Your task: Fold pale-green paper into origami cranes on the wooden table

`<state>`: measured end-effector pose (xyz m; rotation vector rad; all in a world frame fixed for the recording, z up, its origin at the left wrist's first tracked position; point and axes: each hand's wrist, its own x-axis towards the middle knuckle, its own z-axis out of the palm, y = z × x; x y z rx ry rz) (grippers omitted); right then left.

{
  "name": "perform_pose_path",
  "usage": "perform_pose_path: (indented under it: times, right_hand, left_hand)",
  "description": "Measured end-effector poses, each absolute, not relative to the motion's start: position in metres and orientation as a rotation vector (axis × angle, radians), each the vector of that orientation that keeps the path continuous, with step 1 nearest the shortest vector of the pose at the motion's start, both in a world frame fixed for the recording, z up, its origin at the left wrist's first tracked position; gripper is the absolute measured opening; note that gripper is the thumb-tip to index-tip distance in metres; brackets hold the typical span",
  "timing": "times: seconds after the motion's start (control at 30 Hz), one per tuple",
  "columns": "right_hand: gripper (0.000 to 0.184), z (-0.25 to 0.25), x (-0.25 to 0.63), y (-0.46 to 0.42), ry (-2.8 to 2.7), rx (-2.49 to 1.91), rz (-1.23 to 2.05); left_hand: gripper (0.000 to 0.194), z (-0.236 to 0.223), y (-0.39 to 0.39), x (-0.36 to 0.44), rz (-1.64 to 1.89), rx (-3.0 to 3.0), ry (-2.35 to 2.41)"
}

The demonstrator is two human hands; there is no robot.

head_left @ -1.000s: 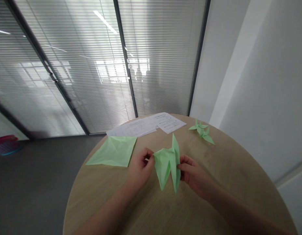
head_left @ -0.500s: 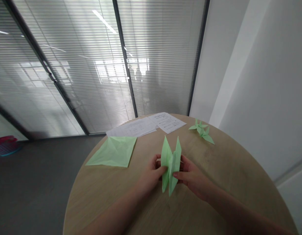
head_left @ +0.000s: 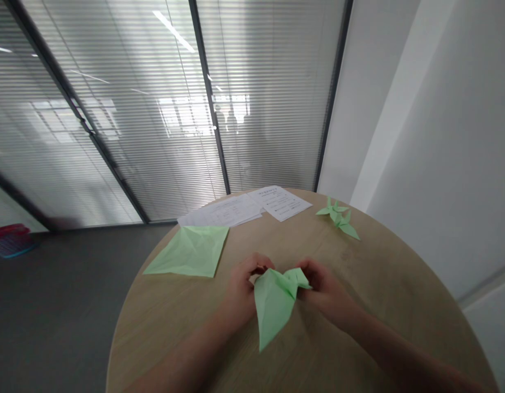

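Note:
A folded light-green origami paper [head_left: 273, 305] is held above the near half of the table, between both hands. One broad pointed flap hangs down toward me, and a smaller folded part sticks out to the right. My left hand [head_left: 246, 286] is closed on its left side, the fingertips partly hidden behind the paper. On the right side, my right hand [head_left: 324, 286] pinches the smaller folded end between thumb and fingers. Left of my hands lies a creased green paper sheet [head_left: 190, 254], flat on the table.
The round wooden table [head_left: 383, 305] has printed paper sheets [head_left: 283, 203] at its far edge. Small green folded origami pieces [head_left: 338, 217] rest at the far right. A glass partition with blinds [head_left: 272, 109] stands behind. A red and blue basket [head_left: 10, 240] is on the floor at left.
The folded paper has turned from upright, with two points up, to tilted over with a flap pointing down toward me. Both hands have shifted their grip on it.

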<state>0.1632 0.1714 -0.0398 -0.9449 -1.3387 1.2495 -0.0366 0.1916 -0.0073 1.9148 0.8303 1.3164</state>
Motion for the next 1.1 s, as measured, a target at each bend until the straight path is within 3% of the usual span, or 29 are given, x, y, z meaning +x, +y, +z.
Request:
perform_pose_path:
  times: [0.13,0.23,0.4,1.1]
  right_hand:
    - [0.011,-0.030,0.172,0.167,-1.573,-0.935,0.836]
    - [0.016,-0.025,0.178,0.165,-1.628,-0.871,0.581]
    - [0.027,-0.018,0.180,0.160,-1.670,-0.834,0.370]
    - [0.031,-0.009,0.185,0.157,-1.668,-0.780,0.265]
  left_hand:
    - [0.009,0.001,0.185,-0.039,1.445,2.320,0.595]
    - [0.015,0.007,0.181,-0.041,1.550,2.528,0.486]
    - [0.008,0.013,0.175,-0.044,1.618,2.701,0.426]
    - [0.007,0.025,0.173,-0.051,1.720,2.590,0.541]
